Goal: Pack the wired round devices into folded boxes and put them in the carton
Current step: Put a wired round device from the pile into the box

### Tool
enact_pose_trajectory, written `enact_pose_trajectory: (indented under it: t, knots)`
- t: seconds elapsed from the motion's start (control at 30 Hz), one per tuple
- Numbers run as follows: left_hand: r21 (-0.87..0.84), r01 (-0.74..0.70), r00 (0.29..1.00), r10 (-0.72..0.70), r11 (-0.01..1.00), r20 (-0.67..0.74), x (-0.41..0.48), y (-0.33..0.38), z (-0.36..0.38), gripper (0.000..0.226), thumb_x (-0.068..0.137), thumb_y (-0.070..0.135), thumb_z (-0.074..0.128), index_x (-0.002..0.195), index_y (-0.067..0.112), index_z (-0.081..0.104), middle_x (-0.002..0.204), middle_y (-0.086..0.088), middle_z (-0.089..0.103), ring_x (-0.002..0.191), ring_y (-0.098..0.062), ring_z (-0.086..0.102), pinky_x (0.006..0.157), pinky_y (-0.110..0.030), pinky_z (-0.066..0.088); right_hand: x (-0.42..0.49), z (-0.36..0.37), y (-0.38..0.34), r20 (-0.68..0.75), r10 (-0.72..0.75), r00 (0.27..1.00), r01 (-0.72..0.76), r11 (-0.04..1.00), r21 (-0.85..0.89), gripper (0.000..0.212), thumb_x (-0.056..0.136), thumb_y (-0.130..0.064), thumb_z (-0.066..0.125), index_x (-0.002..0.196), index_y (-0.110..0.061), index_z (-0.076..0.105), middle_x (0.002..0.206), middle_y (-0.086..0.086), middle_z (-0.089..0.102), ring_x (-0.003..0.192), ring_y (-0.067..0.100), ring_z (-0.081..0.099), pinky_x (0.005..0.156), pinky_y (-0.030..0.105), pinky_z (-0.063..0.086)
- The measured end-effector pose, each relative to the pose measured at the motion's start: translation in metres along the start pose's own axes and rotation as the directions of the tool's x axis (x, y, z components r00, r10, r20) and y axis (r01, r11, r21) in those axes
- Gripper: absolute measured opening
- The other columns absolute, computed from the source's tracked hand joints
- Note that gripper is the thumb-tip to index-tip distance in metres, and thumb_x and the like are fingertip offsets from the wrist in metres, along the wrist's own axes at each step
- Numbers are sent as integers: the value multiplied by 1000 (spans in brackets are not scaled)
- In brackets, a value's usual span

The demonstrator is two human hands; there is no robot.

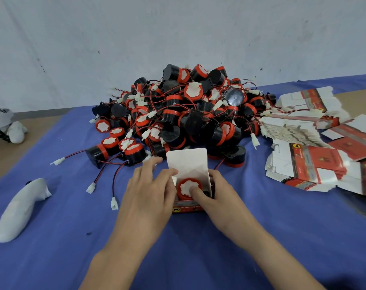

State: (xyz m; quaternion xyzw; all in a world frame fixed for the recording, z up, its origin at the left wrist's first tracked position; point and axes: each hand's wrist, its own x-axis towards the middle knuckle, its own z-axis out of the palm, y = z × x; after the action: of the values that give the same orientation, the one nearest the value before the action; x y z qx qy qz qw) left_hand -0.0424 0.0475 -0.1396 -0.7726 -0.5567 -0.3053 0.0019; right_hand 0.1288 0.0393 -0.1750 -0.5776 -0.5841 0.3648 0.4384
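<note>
wired round device (184, 186), red cap up: seated in open folded box (186, 207), flap upright, on blue counter (261, 237), front centre. left hand (150, 191): grip on box's left wall. right hand (222, 197): grip round right wall, thumb pressing device cap. device pile (188, 114) behind; flat box blanks (299, 143) at right.

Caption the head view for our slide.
Left hand and right hand hold the open box; right thumb presses a device in.

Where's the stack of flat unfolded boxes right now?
Head view: the stack of flat boxes lies on the blue cloth at the right, beside the pile of wired round devices.
</note>
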Motion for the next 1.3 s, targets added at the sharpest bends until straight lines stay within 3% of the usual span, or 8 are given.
enact_pose_trajectory:
  t: [0.23,0.33,0.47,0.6,0.7,0.9,1.07,1.3]
  knots:
    - [41,-28,1000,28,999,6,4,-1,-2,28,94,22,52,115,24,72,133,5,56,117,-17,51,71,-31,48,1,0,0,5,-1,1000,1,1000,0,31,84,-57,56,112,-52,47,118,-17,62,115,9,58,98,37,52]
    - [44,-21,999,19,999,41,5,-3,-2,28,96,25,50,115,32,69,126,13,55,114,-10,48,69,-26,45,0,1,1,2,-3,1000,3,1000,3,39,78,-63,53,115,-51,48,118,-17,62,114,9,58,98,38,52]
    - [55,17,995,-22,998,94,6,-2,0,25,101,35,40,116,38,60,121,22,48,109,0,42,65,-22,40,1,2,1,-3,-2,1000,2,1000,-3,34,81,-62,53,113,-52,47,117,-18,62,114,8,58,97,37,52]
    - [98,55,993,-64,994,98,3,0,2,25,103,38,35,119,34,53,121,19,50,106,-4,46,68,-23,38,1,2,0,-11,-1,1000,1,1000,-11,38,74,-68,50,109,-54,47,117,-18,62,114,9,57,98,37,51]
    - [107,54,992,-66,993,107,2,2,3,27,103,37,32,121,34,50,121,18,51,106,-4,46,62,-19,33,0,2,0,-14,0,1000,0,1000,-14,35,74,-68,50,107,-56,46,116,-18,62,114,8,57,97,37,51]
    - [208,12,992,-38,978,119,5,4,-5,32,101,36,35,120,38,60,122,20,52,108,-4,48,60,-21,32,0,2,0,-8,-2,1000,2,1000,-15,25,85,-58,56,109,-54,47,116,-17,62,113,10,57,97,38,51]
    - [318,4,986,-57,948,157,13,9,-4,33,101,37,33,118,39,61,126,19,50,109,-4,45,58,-24,28,0,2,0,-6,2,1000,-2,999,-34,34,87,-59,54,118,-48,47,117,-16,61,114,11,57,98,39,51]
    - [329,-2,983,-58,944,173,16,13,-7,34,98,33,33,104,36,66,99,13,52,94,-8,47,50,-23,22,-1,1,-1,-7,-9,1000,8,998,-63,39,83,-63,50,119,-47,48,117,-16,61,115,12,56,97,40,51]
